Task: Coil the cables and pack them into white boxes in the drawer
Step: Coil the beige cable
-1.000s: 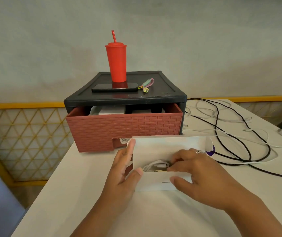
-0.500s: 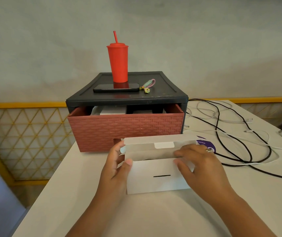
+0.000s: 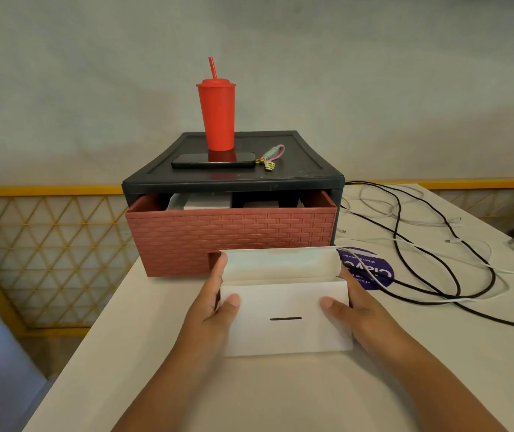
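A white cardboard box [image 3: 285, 319] stands on the white table in front of me, its lid flap raised at the back. My left hand [image 3: 215, 310] grips its left end, thumb on the front face. My right hand [image 3: 350, 313] grips the right end the same way. The box's inside is hidden from here. Behind it the reddish-brown drawer [image 3: 230, 241] of a black cabinet is pulled partly open, with white boxes [image 3: 205, 201] showing inside. Loose black cables [image 3: 455, 269] and white cables [image 3: 498, 263] sprawl on the table to the right.
On the cabinet top [image 3: 299, 163] stand a red tumbler with a straw [image 3: 216, 116], a dark phone [image 3: 213, 159] and a small keychain [image 3: 269, 157]. A purple round sticker [image 3: 371, 269] lies right of the box. The table's left edge drops to a yellow lattice railing [image 3: 46, 254].
My right hand came out of the box, where it was tucking in a coiled white cable, and moved to the box's right end. The box front was tipped up; the cable is now hidden.
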Motion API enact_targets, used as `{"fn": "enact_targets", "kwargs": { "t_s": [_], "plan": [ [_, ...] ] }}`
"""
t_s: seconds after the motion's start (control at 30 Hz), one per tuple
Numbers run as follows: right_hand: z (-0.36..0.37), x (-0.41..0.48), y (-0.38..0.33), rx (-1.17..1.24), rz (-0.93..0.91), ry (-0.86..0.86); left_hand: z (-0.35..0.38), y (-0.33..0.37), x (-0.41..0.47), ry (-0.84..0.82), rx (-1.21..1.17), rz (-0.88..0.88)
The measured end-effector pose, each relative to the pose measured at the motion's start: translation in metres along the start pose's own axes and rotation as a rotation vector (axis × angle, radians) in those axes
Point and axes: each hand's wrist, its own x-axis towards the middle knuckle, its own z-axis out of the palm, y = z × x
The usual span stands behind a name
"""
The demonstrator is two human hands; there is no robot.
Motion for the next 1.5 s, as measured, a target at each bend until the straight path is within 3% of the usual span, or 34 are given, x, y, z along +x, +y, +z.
{"fn": "enact_targets", "kwargs": {
  "t_s": [0.27,0.6,0.8,1.0,1.2,1.5],
  "plan": [
    [0.001,0.0,0.003,-0.111,0.006,0.08,-0.001,-0.009,0.004,0.002,-0.063,-0.019],
    [0.015,0.001,0.003,-0.327,-0.091,0.355,0.006,-0.006,0.002,0.008,-0.039,-0.037],
    [0.022,0.001,0.001,-0.485,-0.02,0.298,0.008,-0.011,0.003,0.042,0.004,-0.013],
    [0.025,0.001,0.001,-0.522,-0.071,0.412,0.011,-0.017,0.005,0.044,0.052,0.013],
    [0.025,0.0,-0.001,-0.609,-0.098,0.385,0.012,-0.019,0.005,0.06,0.036,0.036],
    [0.024,0.0,-0.002,-0.491,-0.126,0.313,0.009,-0.015,0.001,0.042,0.035,0.017]
  ]
}}
